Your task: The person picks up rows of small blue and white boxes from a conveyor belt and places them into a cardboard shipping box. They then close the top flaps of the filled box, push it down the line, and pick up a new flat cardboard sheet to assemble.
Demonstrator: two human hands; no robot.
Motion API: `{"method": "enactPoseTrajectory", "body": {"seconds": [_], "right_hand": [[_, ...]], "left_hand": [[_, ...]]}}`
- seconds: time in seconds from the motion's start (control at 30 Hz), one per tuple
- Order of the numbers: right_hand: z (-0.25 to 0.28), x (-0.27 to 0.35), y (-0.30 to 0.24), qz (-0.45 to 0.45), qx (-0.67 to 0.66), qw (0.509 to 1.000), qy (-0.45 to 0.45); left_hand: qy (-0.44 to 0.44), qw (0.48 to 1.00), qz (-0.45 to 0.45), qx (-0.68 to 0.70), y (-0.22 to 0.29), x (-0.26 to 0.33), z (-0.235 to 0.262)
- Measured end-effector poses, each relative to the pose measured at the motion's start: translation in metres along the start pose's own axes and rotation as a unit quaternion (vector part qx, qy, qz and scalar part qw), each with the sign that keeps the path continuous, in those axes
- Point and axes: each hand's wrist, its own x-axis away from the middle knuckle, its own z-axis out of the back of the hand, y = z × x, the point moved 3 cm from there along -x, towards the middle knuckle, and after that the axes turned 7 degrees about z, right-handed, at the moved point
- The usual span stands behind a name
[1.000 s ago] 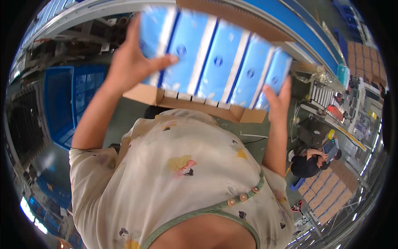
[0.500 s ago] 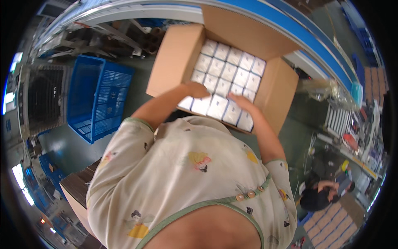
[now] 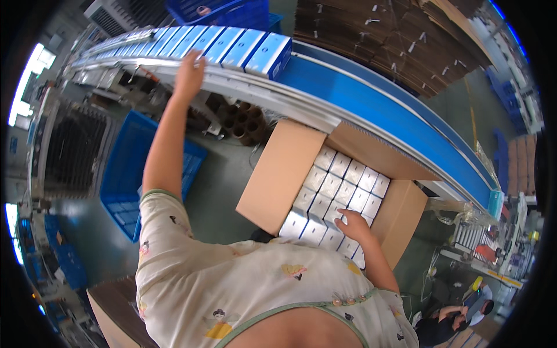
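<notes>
My left hand (image 3: 190, 75) is stretched out to the far left, at the near side of a row of blue-and-white boxes (image 3: 232, 46) on a conveyor. Its fingers are extended against or just beside the boxes; whether they touch is hard to tell. In front of me stands an open cardboard carton (image 3: 284, 168), its flaps folded outward. Rows of small white packs with blue edges (image 3: 329, 185) fill it. Over the packs at the carton's near right hovers my right hand (image 3: 353, 225), thumb and forefinger apart, holding nothing.
The blue conveyor belt (image 3: 371, 104) runs across beyond the carton. A blue plastic crate (image 3: 130, 168) stands on the floor at left. Brown cardboard tubes (image 3: 243, 123) sit under the conveyor, and flattened cardboard (image 3: 383, 40) is stacked behind it. A co-worker (image 3: 452, 322) is at lower right.
My left hand has left the packs in the carton and swung up and left to the boxes on the conveyor. My right hand stays over the packs. The view has shifted, bringing the conveyor into sight.
</notes>
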Motion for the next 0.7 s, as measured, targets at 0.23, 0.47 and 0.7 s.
{"method": "enactPoseTrajectory", "body": {"seconds": [0.23, 0.47, 0.7], "right_hand": [[0.078, -0.023, -0.086, -0.009, -0.006, 0.998, 0.06], [0.176, -0.039, -0.141, 0.04, 0.039, 0.953, 0.298], [0.21, -0.078, -0.145, 0.081, 0.025, 0.925, 0.371]], "left_hand": [[0.004, 0.956, 0.072, -0.284, -0.044, -0.089, -0.019], [-0.015, 0.934, 0.078, -0.349, -0.031, -0.115, -0.034], [-0.224, 0.947, 0.149, -0.175, 0.006, -0.088, -0.061]]}}
